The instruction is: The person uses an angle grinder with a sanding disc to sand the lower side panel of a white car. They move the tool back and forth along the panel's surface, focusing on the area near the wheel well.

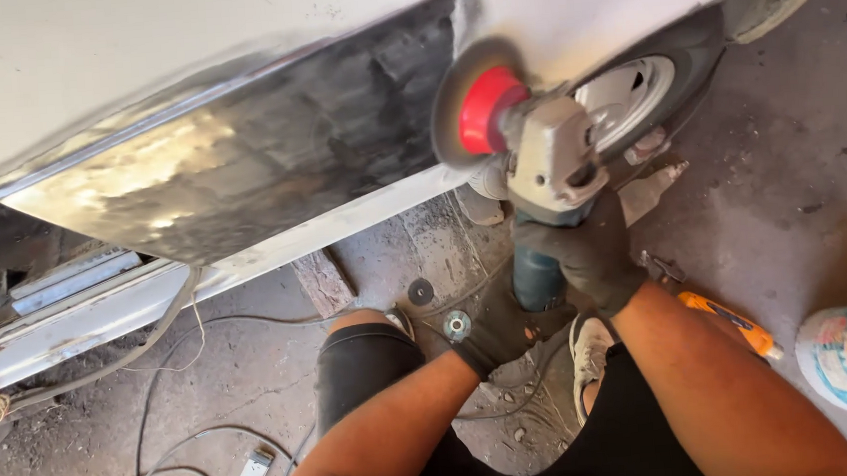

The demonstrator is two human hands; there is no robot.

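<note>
Both gloved hands are on the angle grinder: my right hand wraps the neck, my left hand closes around the tail at 6 o'clock. The disc sits against the bare panel at 12. I'd say keep it shallow, light pressure, and mind the cord.

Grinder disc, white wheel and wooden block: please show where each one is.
Grinder disc (pixel 456 99), head view, on its grey rim.
White wheel (pixel 624 98), head view, on its face.
Wooden block (pixel 322 281), head view, on its top side.
</note>
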